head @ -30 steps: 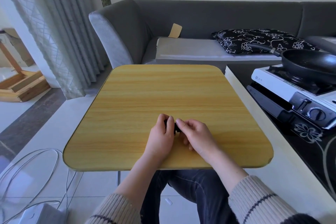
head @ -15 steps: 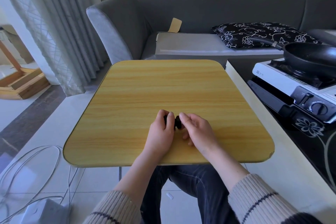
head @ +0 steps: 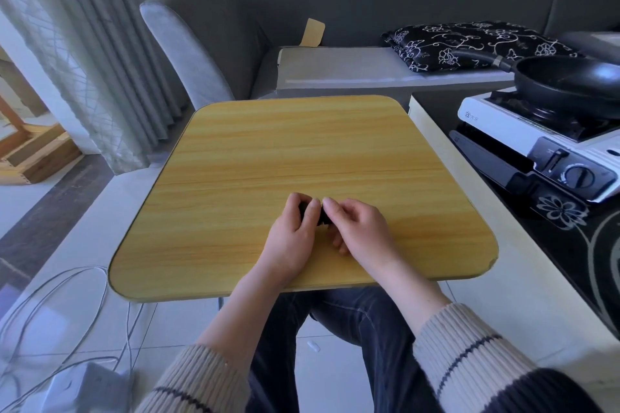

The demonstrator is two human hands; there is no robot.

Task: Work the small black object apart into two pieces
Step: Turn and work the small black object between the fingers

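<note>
A small black object is pinched between both hands just above the yellow wooden table, near its front middle. My left hand grips its left side with fingers curled over it. My right hand holds the right side with fingertips touching the left hand's. Only slivers of the black object show between the fingers, so its shape is mostly hidden. I cannot tell whether it is one piece or two.
A portable gas stove with a black frying pan stands on a counter at the right. A grey sofa with a patterned cushion lies behind the table. Cables run over the floor at the left.
Both hands stay closed together on the black object in nearly the same spot. The view has shifted slightly, and the fingertips have pressed a little closer together.
</note>
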